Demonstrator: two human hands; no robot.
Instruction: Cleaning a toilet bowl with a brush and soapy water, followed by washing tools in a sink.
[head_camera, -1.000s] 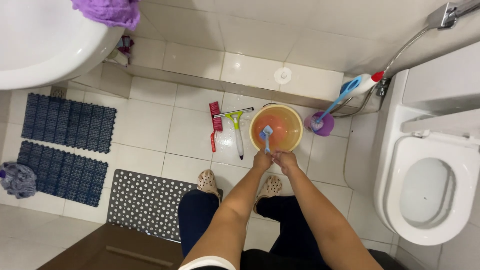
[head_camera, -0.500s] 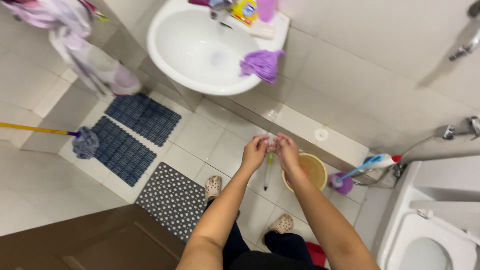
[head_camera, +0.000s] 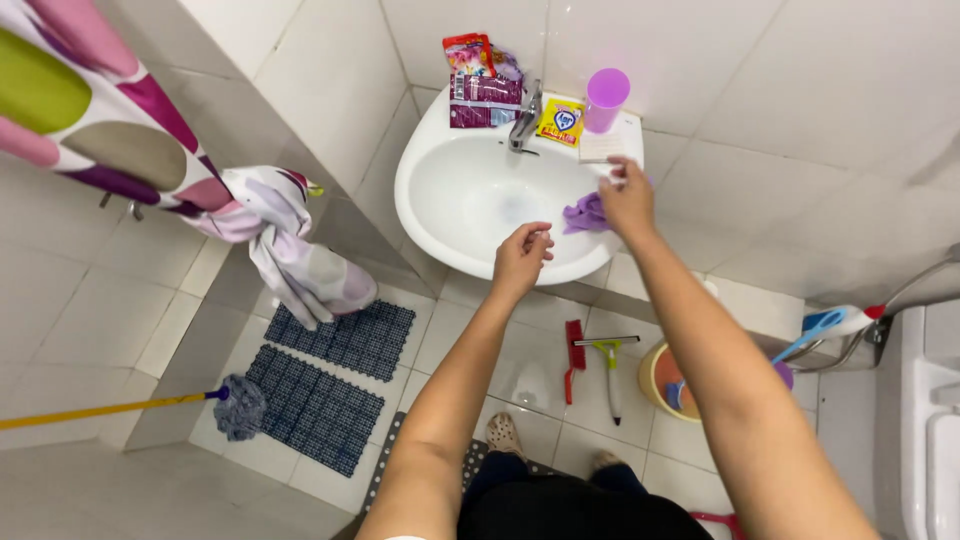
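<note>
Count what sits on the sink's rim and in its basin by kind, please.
On the sink:
Purple cups: 1
Purple cloths, under the right hand: 1
Yellow sponge packs: 1
Red sachet packs: 2, perhaps more behind
White soap bars: 1
Total: 6

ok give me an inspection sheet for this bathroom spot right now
surface: white sink, basin bare, looks dry
job's things: purple cloth on the sink rim
clutter: packets, purple cup and a soap bar round the tap
hands: right hand on the cloth; left hand over the basin, fingers curled, holding nothing
cables: nothing seen
surroundings: floor mats, mop, red brush, squeegee, bucket, curtain
</note>
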